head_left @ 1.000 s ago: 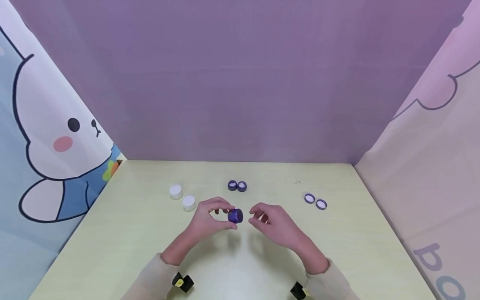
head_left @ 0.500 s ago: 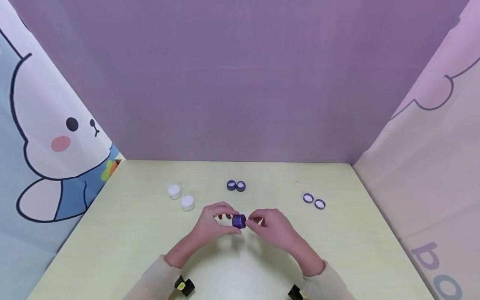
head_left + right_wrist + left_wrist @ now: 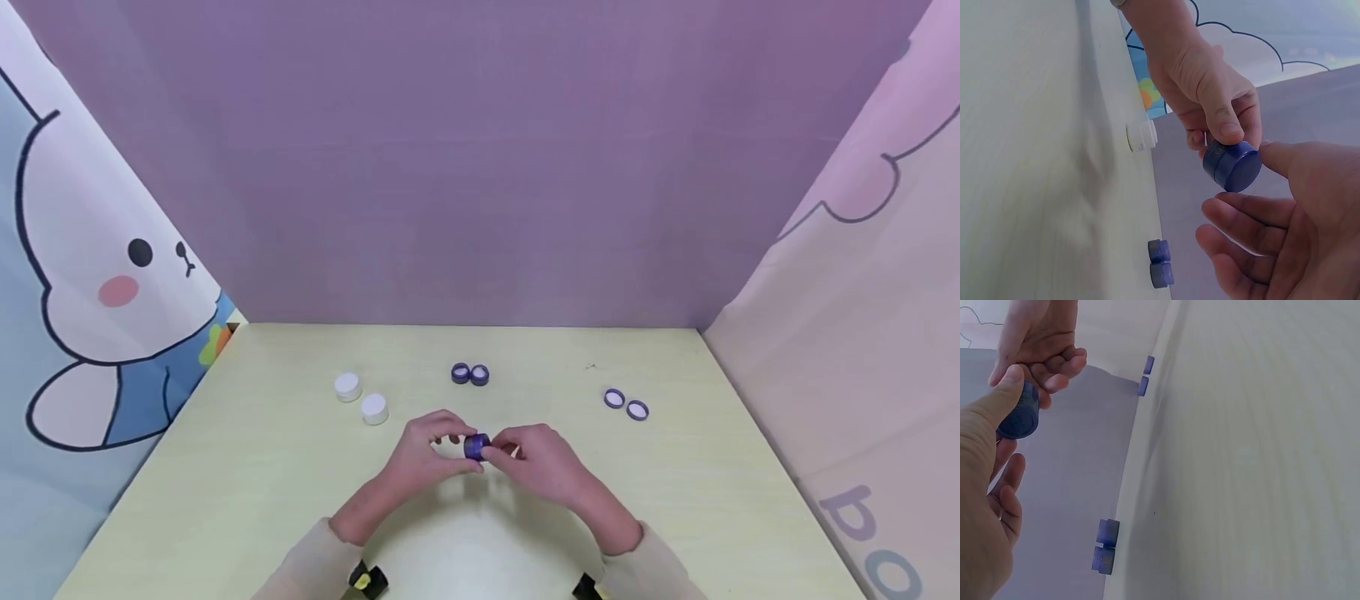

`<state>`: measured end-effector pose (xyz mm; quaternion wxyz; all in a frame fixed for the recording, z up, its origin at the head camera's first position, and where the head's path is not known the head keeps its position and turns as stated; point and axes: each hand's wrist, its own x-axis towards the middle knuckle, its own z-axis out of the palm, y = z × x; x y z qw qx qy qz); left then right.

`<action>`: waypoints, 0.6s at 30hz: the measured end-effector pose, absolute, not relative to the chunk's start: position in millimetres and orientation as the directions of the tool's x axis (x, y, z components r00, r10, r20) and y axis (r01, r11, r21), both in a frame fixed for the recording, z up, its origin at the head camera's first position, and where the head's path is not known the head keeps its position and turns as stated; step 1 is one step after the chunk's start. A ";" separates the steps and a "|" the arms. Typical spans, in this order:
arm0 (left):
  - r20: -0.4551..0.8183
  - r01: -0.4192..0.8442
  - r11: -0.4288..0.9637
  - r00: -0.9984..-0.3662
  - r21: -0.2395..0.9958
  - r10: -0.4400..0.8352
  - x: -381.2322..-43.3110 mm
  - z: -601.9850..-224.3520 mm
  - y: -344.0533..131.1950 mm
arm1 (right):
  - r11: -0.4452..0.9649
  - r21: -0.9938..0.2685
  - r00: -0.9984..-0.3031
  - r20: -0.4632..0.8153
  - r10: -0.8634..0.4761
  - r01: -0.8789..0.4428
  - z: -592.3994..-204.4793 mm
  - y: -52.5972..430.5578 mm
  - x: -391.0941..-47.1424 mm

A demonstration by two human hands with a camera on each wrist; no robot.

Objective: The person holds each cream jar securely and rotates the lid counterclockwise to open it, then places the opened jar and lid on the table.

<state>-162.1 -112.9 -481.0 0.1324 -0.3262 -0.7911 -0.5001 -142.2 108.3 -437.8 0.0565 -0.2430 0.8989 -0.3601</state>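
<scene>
The small blue-purple cylindrical jar point(image 3: 473, 448), seemingly plastic, is raised above the pale wood-look surface point(image 3: 255, 442). The left hand point(image 3: 424, 452) pinches one end; the right hand point(image 3: 542, 463) pinches the other. Probably light, stiff and slightly slippery, it best suits fingertips opposed across its curved sides.

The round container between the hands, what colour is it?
The container is dark blue-purple, showing best in the right wrist view.
</scene>
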 end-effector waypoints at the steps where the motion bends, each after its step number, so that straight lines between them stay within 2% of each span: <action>1: 0.539 0.653 0.294 -0.749 0.698 0.384 -161.6 -481.2 -113.3 | 0.625 -0.673 -0.877 0.075 -0.474 -0.395 -437.3 107.1 -142.1; 11: 0.572 0.679 0.298 -0.730 0.671 0.373 -161.1 -488.2 -114.1 | 0.604 -0.730 -0.900 0.031 -0.435 -0.318 -436.1 99.3 -145.4; 18: 0.550 0.670 0.317 -0.737 0.671 0.394 -164.2 -485.8 -111.7 | 0.559 -0.771 -0.922 0.090 -0.377 -0.304 -436.3 99.6 -146.1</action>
